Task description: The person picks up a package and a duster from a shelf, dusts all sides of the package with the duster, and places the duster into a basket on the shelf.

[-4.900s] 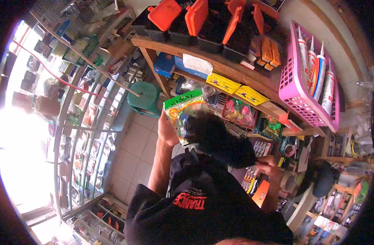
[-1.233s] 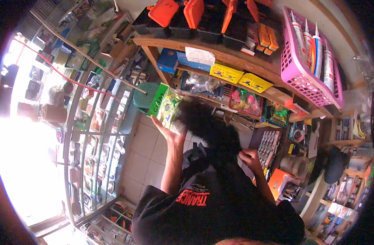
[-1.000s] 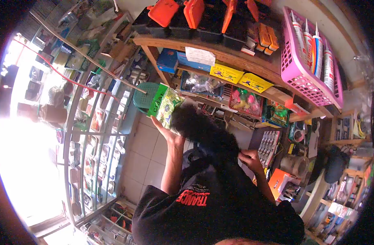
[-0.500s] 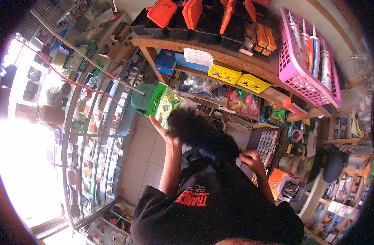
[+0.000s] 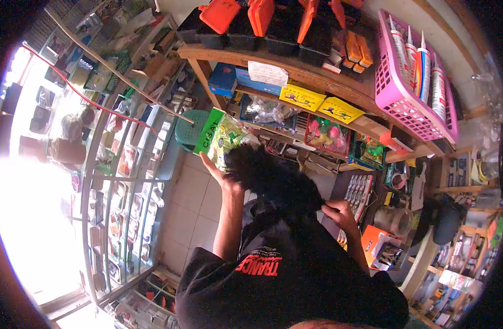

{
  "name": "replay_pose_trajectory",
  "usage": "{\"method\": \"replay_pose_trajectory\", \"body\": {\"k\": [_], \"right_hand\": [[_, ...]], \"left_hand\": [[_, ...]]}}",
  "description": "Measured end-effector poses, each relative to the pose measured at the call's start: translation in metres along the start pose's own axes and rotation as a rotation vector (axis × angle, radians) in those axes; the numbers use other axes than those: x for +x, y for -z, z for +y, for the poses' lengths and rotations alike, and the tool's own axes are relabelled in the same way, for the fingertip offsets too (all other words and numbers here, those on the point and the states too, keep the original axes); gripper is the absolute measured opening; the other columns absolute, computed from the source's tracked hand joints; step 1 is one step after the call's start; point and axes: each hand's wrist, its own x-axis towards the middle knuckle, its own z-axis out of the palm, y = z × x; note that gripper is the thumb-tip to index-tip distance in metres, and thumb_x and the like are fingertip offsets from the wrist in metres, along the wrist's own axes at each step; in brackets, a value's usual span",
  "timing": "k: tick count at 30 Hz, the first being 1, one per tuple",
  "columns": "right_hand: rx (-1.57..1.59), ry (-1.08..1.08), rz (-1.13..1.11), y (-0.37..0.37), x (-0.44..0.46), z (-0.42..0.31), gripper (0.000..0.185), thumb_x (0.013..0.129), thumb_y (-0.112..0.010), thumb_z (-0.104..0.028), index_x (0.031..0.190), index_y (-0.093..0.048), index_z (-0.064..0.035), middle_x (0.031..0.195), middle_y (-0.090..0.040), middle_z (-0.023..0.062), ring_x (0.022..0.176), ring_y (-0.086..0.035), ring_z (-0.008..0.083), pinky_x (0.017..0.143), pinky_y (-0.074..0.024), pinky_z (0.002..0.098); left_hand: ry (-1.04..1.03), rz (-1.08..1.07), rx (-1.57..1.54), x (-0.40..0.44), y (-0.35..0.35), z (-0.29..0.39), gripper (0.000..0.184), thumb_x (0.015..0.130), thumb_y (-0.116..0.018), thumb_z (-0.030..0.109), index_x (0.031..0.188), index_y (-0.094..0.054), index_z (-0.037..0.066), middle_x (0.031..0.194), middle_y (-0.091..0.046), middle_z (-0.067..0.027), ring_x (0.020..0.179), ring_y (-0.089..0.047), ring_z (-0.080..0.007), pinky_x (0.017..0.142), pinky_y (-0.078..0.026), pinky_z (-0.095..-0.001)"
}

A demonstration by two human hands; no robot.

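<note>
Holding step: left hand (image 5: 229, 180) grasping the green-topped packet (image 5: 224, 138) at left, before the far green stool (image 5: 185, 131); curled right hand's grip (image 5: 339, 210) cannot be told; moving on calls for steady left support.

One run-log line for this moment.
left hand: holding green-topped packet | right hand: curled beside black fuzzy mass, grip unclear | behind packet in view: green stool
</note>
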Motion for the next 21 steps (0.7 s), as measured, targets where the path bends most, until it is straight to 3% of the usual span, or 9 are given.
{"method": "replay_pose_trajectory", "body": {"k": [2,4,8,12,15,19,21], "right_hand": [[0.008,-0.026,0.011,-0.001,0.001,0.010,0.022,0.086,-0.062,-0.019,0.080,-0.063,0.0019,0.063,-0.058,0.0028,0.059,-0.053,0.0117,0.057,-0.0416,0.0275],[0.057,-0.072,0.010,-0.002,0.000,0.003,0.023,0.087,-0.061,-0.020,0.077,-0.062,0.0012,0.063,-0.057,0.0021,0.059,-0.052,0.0114,0.056,-0.0407,0.0271],[0.071,-0.071,0.053,-0.002,0.000,0.006,0.027,0.089,-0.059,-0.022,0.071,-0.058,-0.0018,0.061,-0.053,-0.0007,0.058,-0.049,0.0097,0.055,-0.0375,0.0260],[0.269,-0.226,0.204,-0.003,0.000,0.022,0.028,0.088,-0.060,-0.022,0.067,-0.055,-0.0035,0.059,-0.048,-0.0027,0.057,-0.046,0.0087,0.052,-0.0351,0.0260],[0.049,0.036,-0.012,0.009,-0.003,0.016,0.027,0.087,-0.062,-0.022,0.069,-0.058,-0.0018,0.060,-0.051,-0.0013,0.058,-0.049,0.0099,0.055,-0.0388,0.0262],[0.052,-0.126,0.022,-0.002,-0.002,0.006,0.022,0.085,-0.064,-0.021,0.078,-0.065,-0.0001,0.064,-0.060,0.0038,0.064,-0.058,0.0131,0.062,-0.0456,0.0279],[-0.153,-0.008,0.033,-0.003,-0.004,0.037,0.022,0.085,-0.063,-0.021,0.080,-0.066,0.0006,0.065,-0.061,0.0049,0.064,-0.058,0.0130,0.061,-0.0448,0.0275]], "left_hand": [[0.026,0.019,-0.015,-0.005,-0.007,0.001,0.079,0.083,-0.045,0.066,0.138,-0.039,0.011,0.133,-0.049,-0.0143,0.118,-0.049,-0.0327,0.102,-0.038,-0.0498],[0.021,0.054,0.016,-0.009,-0.011,0.001,0.076,0.083,-0.044,0.066,0.136,-0.043,0.012,0.131,-0.052,-0.0105,0.117,-0.051,-0.0303,0.101,-0.039,-0.0486],[0.031,0.048,-0.002,-0.006,-0.013,0.000,0.076,0.083,-0.045,0.066,0.137,-0.042,0.012,0.132,-0.051,-0.0123,0.118,-0.051,-0.0308,0.101,-0.039,-0.0490],[0.058,-0.048,0.009,-0.015,-0.026,-0.003,0.076,0.084,-0.045,0.063,0.138,-0.039,0.011,0.134,-0.049,-0.0140,0.119,-0.050,-0.0333,0.102,-0.038,-0.0488],[0.007,-0.012,0.036,-0.010,-0.012,0.000,0.077,0.085,-0.044,0.063,0.139,-0.038,0.009,0.135,-0.048,-0.0145,0.119,-0.049,-0.0347,0.103,-0.037,-0.0488],[0.001,0.008,0.046,-0.010,-0.016,-0.002,0.076,0.086,-0.042,0.063,0.137,-0.039,0.006,0.133,-0.050,-0.0158,0.118,-0.051,-0.0323,0.101,-0.039,-0.0468],[0.018,-0.056,-0.021,-0.010,-0.016,-0.002,0.075,0.087,-0.042,0.062,0.136,-0.040,0.005,0.132,-0.050,-0.0156,0.117,-0.051,-0.0320,0.101,-0.039,-0.0465]]}}
